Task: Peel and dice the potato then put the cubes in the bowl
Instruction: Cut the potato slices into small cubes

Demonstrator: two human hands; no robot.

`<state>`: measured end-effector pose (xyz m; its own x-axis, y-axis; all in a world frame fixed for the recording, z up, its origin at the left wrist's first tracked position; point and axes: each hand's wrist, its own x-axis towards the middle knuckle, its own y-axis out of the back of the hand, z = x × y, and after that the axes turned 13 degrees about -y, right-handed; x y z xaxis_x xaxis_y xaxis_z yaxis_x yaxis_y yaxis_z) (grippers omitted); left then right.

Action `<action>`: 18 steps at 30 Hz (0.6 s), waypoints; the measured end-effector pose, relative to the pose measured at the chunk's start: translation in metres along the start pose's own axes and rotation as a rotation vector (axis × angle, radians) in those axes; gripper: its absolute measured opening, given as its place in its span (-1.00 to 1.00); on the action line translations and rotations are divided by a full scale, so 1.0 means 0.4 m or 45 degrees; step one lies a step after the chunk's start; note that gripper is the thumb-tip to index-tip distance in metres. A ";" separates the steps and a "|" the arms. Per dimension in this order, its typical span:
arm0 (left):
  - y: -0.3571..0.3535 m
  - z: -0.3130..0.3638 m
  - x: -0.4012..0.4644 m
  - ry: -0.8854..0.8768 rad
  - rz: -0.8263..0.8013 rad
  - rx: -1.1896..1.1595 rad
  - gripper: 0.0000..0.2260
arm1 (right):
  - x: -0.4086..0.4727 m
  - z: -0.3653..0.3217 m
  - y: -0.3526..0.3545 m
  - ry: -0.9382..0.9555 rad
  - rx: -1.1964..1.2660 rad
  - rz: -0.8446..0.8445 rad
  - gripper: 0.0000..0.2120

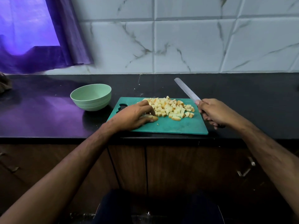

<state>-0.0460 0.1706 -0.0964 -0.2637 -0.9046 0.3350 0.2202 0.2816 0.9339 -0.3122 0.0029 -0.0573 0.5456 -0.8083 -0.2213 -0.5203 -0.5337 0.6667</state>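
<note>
1. Head view, layout: potato cubes [169,109] lie heaped on the far half of the green cutting board [169,126], which sits at the counter's [48,110] near edge. I see the pale green bowl [91,97], nothing in it, at ten o'clock from the board, just beside its handle corner.

2. Head view, hands: my left hand [134,115] rests on the board at nine o'clock of the heap, fingers curled over a piece I cannot make out. My right hand [215,113] is wrapped tight round the handle of the knife [187,90], blade pointing to eleven o'clock, clear of the cubes.

3. Handling, as I judge it: the cubes look light, firm and wet, so slippery and prone to scatter. I would gather them by cupped handfuls, or scoop them on the flat blade, rather than pinch single pieces.
</note>
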 end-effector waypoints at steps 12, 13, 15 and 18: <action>-0.011 -0.020 -0.015 0.117 0.401 -0.221 -0.78 | 0.025 0.083 0.032 -0.201 -0.491 0.340 -0.72; -0.012 -0.019 -0.016 0.123 0.412 -0.242 -0.78 | 0.031 0.086 0.029 -0.221 -0.501 0.360 -0.74; -0.011 -0.016 -0.016 0.143 0.442 -0.291 -0.80 | 0.035 0.087 0.025 -0.251 -0.509 0.394 -0.76; -0.012 -0.022 -0.017 0.161 0.476 -0.259 -0.84 | 0.042 0.087 0.018 -0.274 -0.501 0.420 -0.77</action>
<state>-0.0370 0.1727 -0.1043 -0.0168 -0.7882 0.6152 0.4620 0.5396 0.7039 -0.3295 -0.0233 -0.0811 0.2275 -0.9714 -0.0686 -0.3334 -0.1439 0.9317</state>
